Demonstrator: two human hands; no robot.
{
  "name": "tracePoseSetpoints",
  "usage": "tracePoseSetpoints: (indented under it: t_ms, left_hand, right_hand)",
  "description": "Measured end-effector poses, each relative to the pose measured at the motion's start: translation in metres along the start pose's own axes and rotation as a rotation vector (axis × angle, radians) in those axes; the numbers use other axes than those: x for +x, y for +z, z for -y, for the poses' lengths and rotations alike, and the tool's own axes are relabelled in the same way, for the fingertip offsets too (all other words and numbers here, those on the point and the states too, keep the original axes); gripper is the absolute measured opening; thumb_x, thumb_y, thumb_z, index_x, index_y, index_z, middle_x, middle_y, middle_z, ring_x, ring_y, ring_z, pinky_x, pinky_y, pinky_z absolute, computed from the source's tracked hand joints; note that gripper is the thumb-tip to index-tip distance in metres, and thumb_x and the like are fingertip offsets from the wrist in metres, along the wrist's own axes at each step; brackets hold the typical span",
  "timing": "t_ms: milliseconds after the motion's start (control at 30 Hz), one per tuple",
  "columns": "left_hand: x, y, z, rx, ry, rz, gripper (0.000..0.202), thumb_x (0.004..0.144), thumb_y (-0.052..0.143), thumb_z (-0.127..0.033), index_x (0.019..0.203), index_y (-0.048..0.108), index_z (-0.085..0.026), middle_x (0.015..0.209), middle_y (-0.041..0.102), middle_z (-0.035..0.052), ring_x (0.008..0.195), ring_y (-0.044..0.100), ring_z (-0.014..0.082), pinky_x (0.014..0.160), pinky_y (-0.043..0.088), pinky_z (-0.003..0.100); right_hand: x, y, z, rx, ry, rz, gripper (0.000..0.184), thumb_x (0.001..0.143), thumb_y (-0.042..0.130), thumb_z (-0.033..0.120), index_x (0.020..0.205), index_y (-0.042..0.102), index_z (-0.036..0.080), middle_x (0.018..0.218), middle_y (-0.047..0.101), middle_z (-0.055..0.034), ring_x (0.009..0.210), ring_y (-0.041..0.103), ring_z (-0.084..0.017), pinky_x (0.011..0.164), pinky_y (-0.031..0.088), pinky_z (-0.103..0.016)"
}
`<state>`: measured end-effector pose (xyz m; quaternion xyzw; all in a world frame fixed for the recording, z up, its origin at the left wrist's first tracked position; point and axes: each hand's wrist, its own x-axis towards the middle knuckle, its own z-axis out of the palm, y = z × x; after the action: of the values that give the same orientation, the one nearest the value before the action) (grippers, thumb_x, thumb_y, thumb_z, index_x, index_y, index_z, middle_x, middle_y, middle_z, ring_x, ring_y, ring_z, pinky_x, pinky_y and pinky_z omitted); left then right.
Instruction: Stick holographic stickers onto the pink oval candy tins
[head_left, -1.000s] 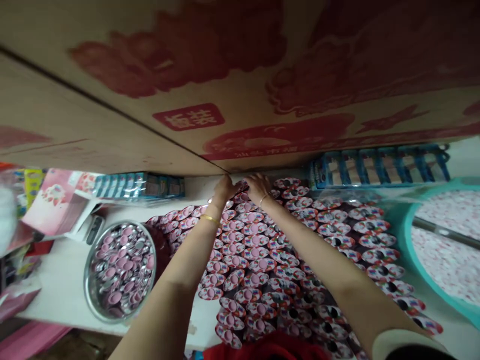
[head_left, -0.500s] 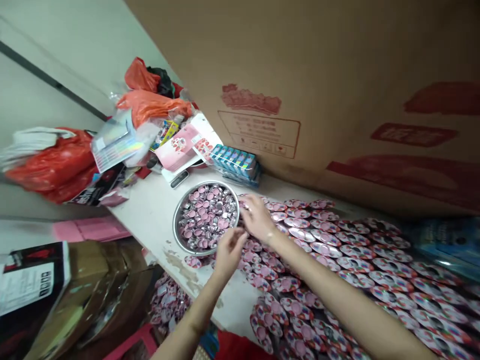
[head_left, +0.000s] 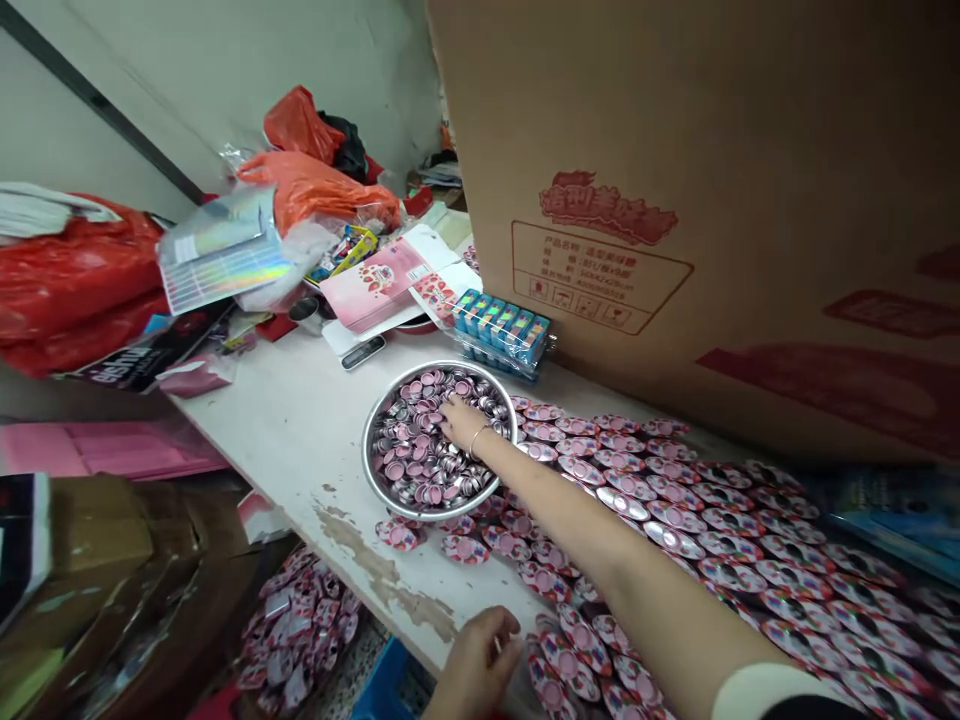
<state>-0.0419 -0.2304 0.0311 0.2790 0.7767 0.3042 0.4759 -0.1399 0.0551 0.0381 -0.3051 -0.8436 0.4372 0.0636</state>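
Note:
My right hand [head_left: 461, 425] reaches into a round metal bowl [head_left: 365, 455], its fingers together and pointing down among small round pink and silver caps [head_left: 409, 440]. Its fingertips are partly hidden there, so what they pinch cannot be made out. A thin bracelet circles that wrist. Near the table's front edge is my left hand [head_left: 484, 655], fingers loosely curled, thumb and forefinger apart, with nothing visible between them. To the right of the bowl, oval printed packs [head_left: 660, 490] lie in rows; many carry a pink cap, others a dark or silver middle.
A large cardboard box [head_left: 600, 120] walls off the back right. Blue packets in clear wrap [head_left: 502, 330] stand behind the bowl. Pink cartons [head_left: 375, 285] and red plastic bags [head_left: 82, 280] crowd the left. Below the table edge lies a heap of printed packs [head_left: 300, 625].
My right hand has moved left from the bowl's rim into the caps. My left hand has drawn back from the bowl toward the front table edge. The view has shifted.

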Motion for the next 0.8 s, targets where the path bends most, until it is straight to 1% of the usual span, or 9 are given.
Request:
tracePoseSetpoints:
  t_ms: [67,100,133,267,367,467,567,667,800]
  left_hand:
    - [0.0,-0.001,-0.01,0.053,0.121,0.179,0.011,0.068,0.068,-0.04,0.078,0.073,-0.039,0.073,0.069,0.0001,0.064,0.064,0.0243,0.063,0.048,0.036]
    - [0.001,-0.005,-0.016,0.065,0.197,0.241,0.013,0.07,0.067,-0.039,0.082,0.073,-0.039,0.076,0.07,0.0007,0.067,0.065,0.0248,0.063,0.048,0.037]
    - [0.003,-0.01,-0.024,0.061,0.258,0.222,0.012,0.071,0.067,-0.038,0.081,0.073,-0.039,0.075,0.07,0.0012,0.067,0.065,0.025,0.063,0.049,0.036]
    - [0.021,-0.04,-0.069,-0.047,0.342,-0.101,0.014,0.079,0.063,-0.042,0.081,0.07,-0.03,0.075,0.068,0.0029,0.069,0.063,0.0217,0.064,0.05,0.033]
    - [0.037,-0.059,-0.104,-0.193,0.358,-0.411,0.03,0.084,0.058,-0.048,0.101,0.062,-0.023,0.081,0.062,0.0028,0.07,0.059,0.0176,0.064,0.049,0.029]
    - [0.05,-0.058,-0.123,-0.22,0.429,-0.472,0.041,0.083,0.06,-0.05,0.111,0.056,-0.02,0.086,0.059,0.0024,0.071,0.057,0.0146,0.065,0.048,0.026]
    - [0.055,-0.027,-0.126,-0.111,0.463,-0.346,0.04,0.077,0.066,-0.052,0.1,0.062,-0.019,0.084,0.058,0.002,0.068,0.054,0.0133,0.063,0.048,0.025]
    - [0.048,0.024,-0.125,-0.085,0.41,-0.115,0.04,0.07,0.071,-0.054,0.086,0.062,-0.019,0.08,0.057,0.0014,0.063,0.052,0.0129,0.056,0.047,0.024]
    - [0.025,0.091,-0.125,-0.171,0.264,0.144,0.043,0.066,0.073,-0.05,0.093,0.062,-0.018,0.079,0.059,-0.0001,0.063,0.054,0.0121,0.057,0.046,0.023]
  right_hand:
    - [-0.003,-0.004,0.002,0.328,0.121,-0.112,0.002,0.083,0.061,0.019,0.082,0.061,0.017,0.099,0.062,-0.0071,0.089,0.063,-0.018,0.081,0.05,-0.03]
    - [-0.005,-0.006,0.004,0.487,0.185,-0.151,0.008,0.084,0.06,0.023,0.079,0.058,0.016,0.089,0.062,-0.0055,0.081,0.062,-0.016,0.074,0.051,-0.028]
    - [-0.007,-0.008,0.006,0.609,0.24,-0.174,0.015,0.086,0.059,0.028,0.077,0.056,0.017,0.081,0.061,-0.0038,0.071,0.06,-0.014,0.065,0.051,-0.026]
    - [-0.029,-0.022,0.013,1.14,0.359,-0.095,0.03,0.087,0.056,0.045,0.074,0.05,0.018,0.061,0.055,0.0016,0.047,0.049,-0.008,0.041,0.038,-0.018]
    - [-0.064,-0.032,0.018,1.592,0.418,-0.006,0.03,0.083,0.062,0.044,0.073,0.051,0.018,0.056,0.054,0.0028,0.044,0.048,-0.007,0.036,0.031,-0.014]
    - [-0.117,-0.033,0.018,1.701,0.414,-0.06,0.032,0.078,0.069,0.044,0.074,0.054,0.017,0.06,0.059,0.0027,0.044,0.049,-0.006,0.035,0.031,-0.014]
    - [-0.177,-0.025,0.006,1.591,0.425,-0.259,0.041,0.07,0.075,0.053,0.072,0.054,0.017,0.056,0.055,0.0059,0.041,0.048,-0.006,0.034,0.033,-0.016]
    - [-0.239,-0.024,-0.017,1.453,0.524,-0.458,0.05,0.068,0.072,0.064,0.068,0.049,0.02,0.045,0.044,0.0099,0.034,0.041,-0.006,0.031,0.03,-0.018]
    - [-0.323,-0.038,-0.052,1.401,0.629,-0.467,0.052,0.072,0.065,0.07,0.075,0.054,0.02,0.048,0.051,0.0072,0.034,0.044,-0.007,0.03,0.031,-0.018]
